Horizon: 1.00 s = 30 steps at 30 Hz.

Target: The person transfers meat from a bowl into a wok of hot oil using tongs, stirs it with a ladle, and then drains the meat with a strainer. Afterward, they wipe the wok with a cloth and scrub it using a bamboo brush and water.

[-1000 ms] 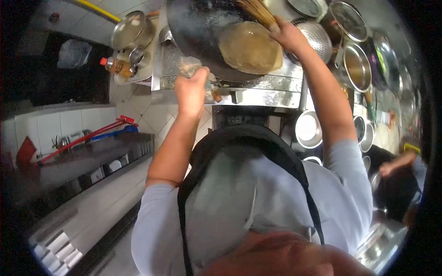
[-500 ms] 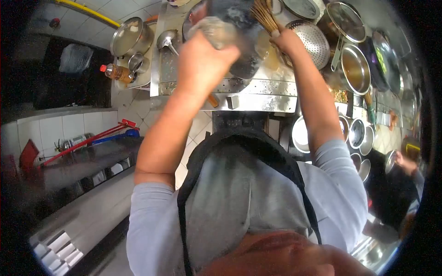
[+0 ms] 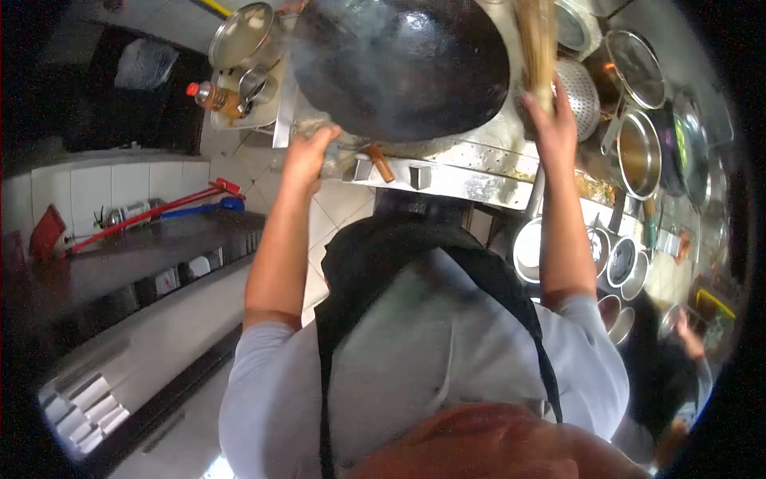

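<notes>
A large dark wok (image 3: 407,72) sits on the stove, with thin smoke or steam over its left part. At the stove's front left, my left hand (image 3: 307,156) is closed on a crumpled greyish cloth (image 3: 339,160), just below the wok's rim. Right of the wok, my right hand (image 3: 552,120) grips a bamboo brush (image 3: 536,40) upright, its bristles blurred. A perforated ladle (image 3: 578,100) lies directly behind that hand.
Pots (image 3: 638,152) crowd the right side, with steel bowls (image 3: 621,259) below them. At left stand a bottle with a red cap (image 3: 214,100) and a pot (image 3: 243,38). Another person's hand (image 3: 688,335) shows at far right.
My left hand has moved down and left with the cloth, from over the wok to the stove's front edge. My right hand has shifted right with the brush. More of the wok shows.
</notes>
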Motion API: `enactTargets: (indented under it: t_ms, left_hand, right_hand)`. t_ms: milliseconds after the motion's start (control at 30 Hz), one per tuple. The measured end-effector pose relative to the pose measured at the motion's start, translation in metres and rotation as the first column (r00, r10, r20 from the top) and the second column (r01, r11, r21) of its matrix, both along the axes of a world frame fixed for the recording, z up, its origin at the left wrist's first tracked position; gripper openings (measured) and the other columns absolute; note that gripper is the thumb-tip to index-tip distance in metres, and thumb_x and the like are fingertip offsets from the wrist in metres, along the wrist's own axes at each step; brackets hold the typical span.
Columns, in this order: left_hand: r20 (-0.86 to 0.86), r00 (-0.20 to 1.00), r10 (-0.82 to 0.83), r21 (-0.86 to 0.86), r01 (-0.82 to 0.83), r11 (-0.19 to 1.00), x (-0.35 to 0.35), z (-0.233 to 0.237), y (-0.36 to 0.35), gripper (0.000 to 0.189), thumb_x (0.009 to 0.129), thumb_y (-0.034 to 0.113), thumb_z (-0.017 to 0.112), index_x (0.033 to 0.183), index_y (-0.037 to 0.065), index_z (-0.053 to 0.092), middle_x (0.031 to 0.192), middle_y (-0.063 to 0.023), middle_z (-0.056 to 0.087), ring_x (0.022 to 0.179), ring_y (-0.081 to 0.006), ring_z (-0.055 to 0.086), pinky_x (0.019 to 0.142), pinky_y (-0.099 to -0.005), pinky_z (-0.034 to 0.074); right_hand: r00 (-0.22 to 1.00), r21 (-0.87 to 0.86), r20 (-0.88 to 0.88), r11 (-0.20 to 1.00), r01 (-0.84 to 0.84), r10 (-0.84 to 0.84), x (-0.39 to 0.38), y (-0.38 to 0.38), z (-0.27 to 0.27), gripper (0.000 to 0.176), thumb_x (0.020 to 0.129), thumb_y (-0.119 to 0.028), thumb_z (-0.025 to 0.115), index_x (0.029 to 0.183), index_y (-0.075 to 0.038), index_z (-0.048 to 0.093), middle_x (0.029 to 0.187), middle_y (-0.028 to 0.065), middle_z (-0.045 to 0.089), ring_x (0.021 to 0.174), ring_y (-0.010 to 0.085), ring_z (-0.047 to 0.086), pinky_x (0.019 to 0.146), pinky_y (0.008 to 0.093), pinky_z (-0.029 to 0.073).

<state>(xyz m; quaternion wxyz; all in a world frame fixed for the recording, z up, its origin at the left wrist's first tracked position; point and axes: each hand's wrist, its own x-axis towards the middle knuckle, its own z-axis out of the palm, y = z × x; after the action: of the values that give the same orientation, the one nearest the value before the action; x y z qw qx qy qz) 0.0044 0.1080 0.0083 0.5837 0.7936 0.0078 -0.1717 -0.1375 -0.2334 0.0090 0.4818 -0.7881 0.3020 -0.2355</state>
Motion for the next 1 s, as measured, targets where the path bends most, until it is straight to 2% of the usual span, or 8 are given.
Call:
enactTargets:
  t_ms: [167,333,500,567,667,800,967,1000]
  left_hand:
    - [-0.448,0.894,-0.035,-0.484,-0.21,0.849,0.006,-0.045,-0.057,0.032,0.079,0.028,0.073,0.099,0.004,0.065,0.094,-0.0077,0.065,0.082,-0.0196,0.065,0.073,-0.0337,0.051]
    - [-0.571,0.821,-0.001,-0.471,-0.327,0.819,0.035,-0.08,-0.124,0.026,0.08,0.008,0.07,0.1,-0.004,0.059,0.092,-0.0127,0.063,0.076,-0.0223,0.063,0.066,-0.0355,0.054]
    - [-0.52,0.799,-0.303,-0.592,-0.081,0.802,0.035,-0.107,-0.09,0.046,0.08,0.034,0.076,0.103,-0.003,0.062,0.089,-0.0138,0.065,0.07,-0.0258,0.065,0.058,-0.041,0.055]
    - [-0.455,0.766,-0.455,-0.335,0.327,0.884,0.022,-0.1,-0.037,0.05,0.08,0.04,0.074,0.107,0.0,0.064,0.093,-0.0155,0.067,0.076,-0.026,0.067,0.065,-0.039,0.055]
    - [-0.149,0.76,-0.632,0.041,0.644,0.764,0.005,-0.084,0.045,0.054,0.077,0.04,0.076,0.112,0.001,0.063,0.097,-0.0123,0.069,0.085,-0.0223,0.067,0.077,-0.0339,0.052]
    - [0.232,0.84,-0.491,0.087,0.485,0.87,-0.009,-0.169,0.162,0.048,0.08,0.031,0.074,0.113,0.0,0.061,0.093,-0.0099,0.068,0.08,-0.019,0.065,0.072,-0.0324,0.052]
    - [-0.08,0.991,-0.107,0.045,0.111,0.993,-0.03,-0.154,0.237,0.043,0.08,0.029,0.073,0.109,0.0,0.062,0.094,-0.0106,0.066,0.079,-0.0206,0.064,0.07,-0.0327,0.052]
    - [-0.201,0.979,0.028,0.058,-0.016,0.998,-0.029,-0.15,0.237,0.042,0.079,0.029,0.073,0.108,0.0,0.062,0.094,-0.0107,0.066,0.079,-0.0211,0.064,0.071,-0.0329,0.052]
  right_hand:
    - [0.987,-0.134,0.034,0.978,0.158,-0.155,-0.082,0.07,-0.107,0.073,0.083,-0.027,0.069,0.143,-0.003,0.034,0.128,0.0214,0.054,0.11,0.0275,0.058,0.093,0.0369,0.045]
    - [0.823,-0.225,-0.522,0.967,0.122,-0.226,-0.083,0.103,-0.144,0.073,0.083,-0.033,0.066,0.145,-0.014,0.034,0.114,0.0234,0.054,0.104,0.04,0.057,0.09,0.0456,0.046]
    - [0.63,-0.373,-0.728,0.927,-0.036,-0.269,-0.051,0.107,-0.166,0.065,0.086,-0.029,0.061,0.142,-0.009,0.035,0.117,0.028,0.051,0.104,0.0471,0.054,0.088,0.0502,0.047]
    - [0.819,-0.676,-0.515,0.707,-0.206,-0.253,-0.036,0.123,-0.153,0.055,0.085,-0.027,0.062,0.133,-0.004,0.045,0.118,0.0258,0.052,0.106,0.044,0.054,0.088,0.0487,0.047]
    - [0.837,-0.434,-0.514,0.786,-0.441,0.185,0.009,0.176,-0.141,0.033,0.086,-0.026,0.061,0.112,-0.005,0.063,0.101,0.0185,0.063,0.102,0.0338,0.058,0.084,0.0422,0.05]
    - [0.481,-0.128,-0.807,0.692,-0.71,0.344,0.085,0.234,-0.15,0.034,0.087,-0.029,0.059,0.112,-0.005,0.056,0.11,0.0213,0.059,0.098,0.037,0.061,0.084,0.045,0.051]
    - [0.438,-0.155,-0.832,0.615,-0.774,0.342,0.096,0.235,-0.174,0.038,0.09,-0.021,0.05,0.117,0.005,0.049,0.109,0.0228,0.059,0.097,0.0376,0.064,0.085,0.0454,0.052]
    - [0.468,0.0,-0.818,0.813,-0.582,0.335,0.096,0.233,-0.16,0.043,0.089,-0.024,0.054,0.119,0.005,0.047,0.112,0.0247,0.057,0.101,0.038,0.062,0.087,0.0453,0.052]
